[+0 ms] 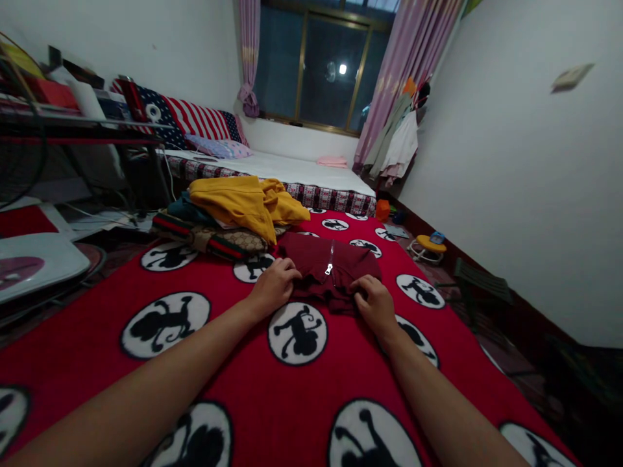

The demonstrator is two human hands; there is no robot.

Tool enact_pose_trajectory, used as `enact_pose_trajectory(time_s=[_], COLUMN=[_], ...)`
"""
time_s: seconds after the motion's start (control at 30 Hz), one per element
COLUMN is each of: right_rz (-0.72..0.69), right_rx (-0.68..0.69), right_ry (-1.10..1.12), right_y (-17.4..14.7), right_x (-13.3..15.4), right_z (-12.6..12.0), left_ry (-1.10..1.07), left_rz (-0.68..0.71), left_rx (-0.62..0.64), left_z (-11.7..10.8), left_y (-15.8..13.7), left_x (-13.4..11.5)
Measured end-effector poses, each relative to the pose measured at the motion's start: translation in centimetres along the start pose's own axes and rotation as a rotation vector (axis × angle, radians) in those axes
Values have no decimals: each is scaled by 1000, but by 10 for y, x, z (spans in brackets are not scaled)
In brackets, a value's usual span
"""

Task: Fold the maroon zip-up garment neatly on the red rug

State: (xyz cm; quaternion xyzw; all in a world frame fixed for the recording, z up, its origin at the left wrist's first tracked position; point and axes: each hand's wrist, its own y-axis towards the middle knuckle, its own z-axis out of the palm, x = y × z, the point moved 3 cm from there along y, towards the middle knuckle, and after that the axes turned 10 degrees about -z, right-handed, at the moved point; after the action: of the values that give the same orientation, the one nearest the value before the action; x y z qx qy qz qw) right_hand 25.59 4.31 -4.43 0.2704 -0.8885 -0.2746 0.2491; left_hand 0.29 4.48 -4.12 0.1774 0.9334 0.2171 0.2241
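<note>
A dark maroon zip-up garment (316, 259) lies folded into a compact bundle on the red blanket (253, 395), its silver zipper pull near the middle. My left hand (275, 285) is closed on the garment's near left corner. At the near right corner, my right hand (374, 301) grips the cloth between thumb and fingers. Just beyond my left hand sits a heap of clothes, with a mustard-yellow garment (233, 198) on top and a brown patterned piece with green and red stripes (228, 241) underneath.
Behind the blanket stands a bed (287, 162) with a white sheet and a pillow (219, 146). A cluttered desk (131, 123) and a white chair seat (39, 263) are on the left. Along the right wall are a yellow stool (431, 244) and hanging clothes (399, 146).
</note>
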Motion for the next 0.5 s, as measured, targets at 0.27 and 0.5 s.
enact_pose_trajectory(time_s=[0.27, 0.5], right_rz=[255, 118], right_rx=[-134, -3], right_ry=[49, -220], right_y=[-5, 3], right_x=[-7, 8], right_z=[-12, -1], left_ry=[-36, -295], left_rz=[-66, -12], left_rx=[-65, -151], left_z=[-15, -20], left_y=[-7, 37], left_x=[1, -35])
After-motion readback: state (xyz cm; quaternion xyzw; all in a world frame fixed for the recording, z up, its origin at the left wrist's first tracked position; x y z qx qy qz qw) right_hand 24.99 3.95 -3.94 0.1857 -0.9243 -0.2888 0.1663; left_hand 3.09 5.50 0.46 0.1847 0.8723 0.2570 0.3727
